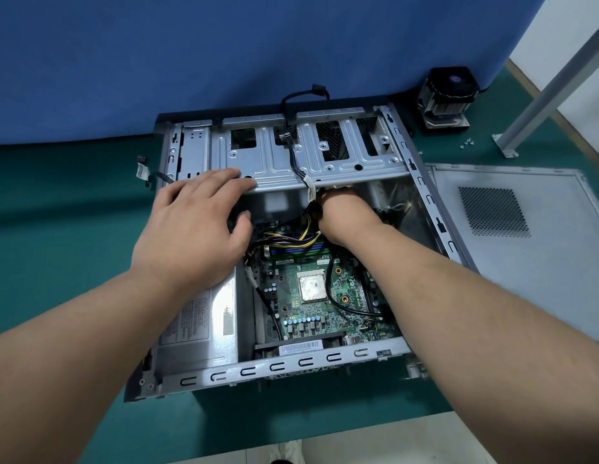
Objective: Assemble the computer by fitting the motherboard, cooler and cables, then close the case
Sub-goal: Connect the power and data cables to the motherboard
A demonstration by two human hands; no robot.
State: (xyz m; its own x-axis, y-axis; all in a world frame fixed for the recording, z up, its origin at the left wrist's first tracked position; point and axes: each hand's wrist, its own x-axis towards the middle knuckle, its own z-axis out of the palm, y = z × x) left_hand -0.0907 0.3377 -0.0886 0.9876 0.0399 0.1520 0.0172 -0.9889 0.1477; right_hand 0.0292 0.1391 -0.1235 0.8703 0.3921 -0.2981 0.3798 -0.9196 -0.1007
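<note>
The open computer case (291, 366) lies on its side on the green mat. Inside it sits the green motherboard (311, 316) with its bare silver CPU (312, 289). My left hand (194, 226) rests with straight fingers on the front edge of the metal drive cage (324, 155), thumb hanging below it. My right hand (345, 216) reaches down under the cage by the yellow and black power cables (301, 241); its fingers are hidden behind the cage and cables. The cooler (447, 98) stands outside the case at the back right.
The grey side panel (512, 249) lies flat to the right of the case. The power supply (204, 316) fills the case's left part. Loose screws (467, 143) lie near a metal leg (542, 92) at the back right. A blue partition (224, 55) rises behind.
</note>
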